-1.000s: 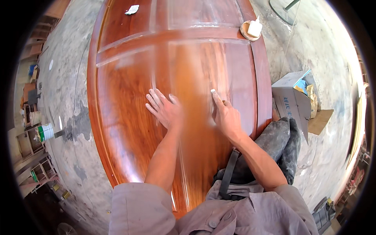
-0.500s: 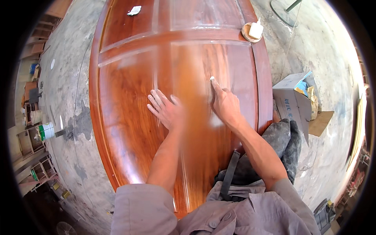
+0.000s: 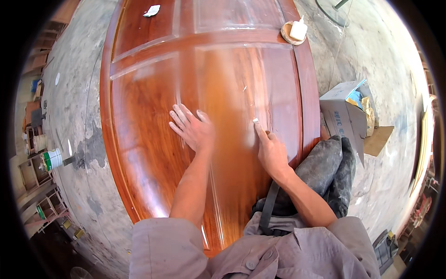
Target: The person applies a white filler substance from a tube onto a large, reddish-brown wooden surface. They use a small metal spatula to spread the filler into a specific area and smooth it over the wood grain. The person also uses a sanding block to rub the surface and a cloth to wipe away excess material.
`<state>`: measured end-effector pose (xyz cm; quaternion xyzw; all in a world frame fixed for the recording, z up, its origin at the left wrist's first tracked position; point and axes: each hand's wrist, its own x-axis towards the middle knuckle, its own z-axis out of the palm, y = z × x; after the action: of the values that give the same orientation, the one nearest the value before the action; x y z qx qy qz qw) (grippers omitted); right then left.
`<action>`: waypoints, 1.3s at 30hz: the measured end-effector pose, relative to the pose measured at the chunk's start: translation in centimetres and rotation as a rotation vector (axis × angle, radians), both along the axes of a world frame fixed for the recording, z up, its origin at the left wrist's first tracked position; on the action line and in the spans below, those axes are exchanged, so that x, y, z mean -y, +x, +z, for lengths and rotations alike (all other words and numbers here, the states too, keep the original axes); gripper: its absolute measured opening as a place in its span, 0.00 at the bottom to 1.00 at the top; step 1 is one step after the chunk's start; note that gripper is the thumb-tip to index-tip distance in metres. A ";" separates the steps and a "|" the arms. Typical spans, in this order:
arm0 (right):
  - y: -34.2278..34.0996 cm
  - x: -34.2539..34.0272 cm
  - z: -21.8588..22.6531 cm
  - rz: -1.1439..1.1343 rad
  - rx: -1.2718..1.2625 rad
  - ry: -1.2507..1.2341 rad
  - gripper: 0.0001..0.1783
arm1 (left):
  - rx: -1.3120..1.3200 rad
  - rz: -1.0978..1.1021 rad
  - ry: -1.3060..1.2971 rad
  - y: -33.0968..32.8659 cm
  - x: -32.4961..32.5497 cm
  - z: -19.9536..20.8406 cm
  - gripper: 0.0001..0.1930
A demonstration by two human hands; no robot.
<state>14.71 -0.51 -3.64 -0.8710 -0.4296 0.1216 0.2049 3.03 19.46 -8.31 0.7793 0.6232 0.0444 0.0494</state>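
A glossy red-brown panelled wooden door lies flat in front of me. My left hand rests palm down on it, fingers spread, with whitish dust on them. My right hand is low over the right-hand panel, index finger pointing forward and the other fingers curled in. A small white bit shows at that fingertip; I cannot tell if it is held or smeared on. A short white smear marks the panel ahead of it. At the door's right edge, a white squeeze bottle sits in a round shallow dish.
A crumpled white scrap lies on the door's far left. Right of the door stands an open cardboard box on the stained concrete floor. A white and green bucket and wooden frames line the left side. My dusty knee is beside the door.
My right hand has drawn back toward me, leaving a white smear in view on the panel. My left hand stays in about the same place. The view has shifted slightly.
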 end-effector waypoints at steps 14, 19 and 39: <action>3.1 -4.7 0.5 -0.039 -0.047 -0.022 0.31 | 0.021 -0.001 -0.003 0.5 0.1 0.7 0.35; 3.6 -5.3 -0.2 -0.032 -0.043 -0.028 0.34 | 0.024 -0.007 0.009 0.0 0.3 0.2 0.35; 4.5 -6.1 2.5 -0.060 -0.033 -0.025 0.28 | 0.029 -0.003 -0.002 0.6 0.2 0.6 0.35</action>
<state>19.23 5.60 -1.09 -0.8839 -0.3982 0.1351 0.2046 3.62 19.23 -7.74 0.7793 0.6214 0.0548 0.0592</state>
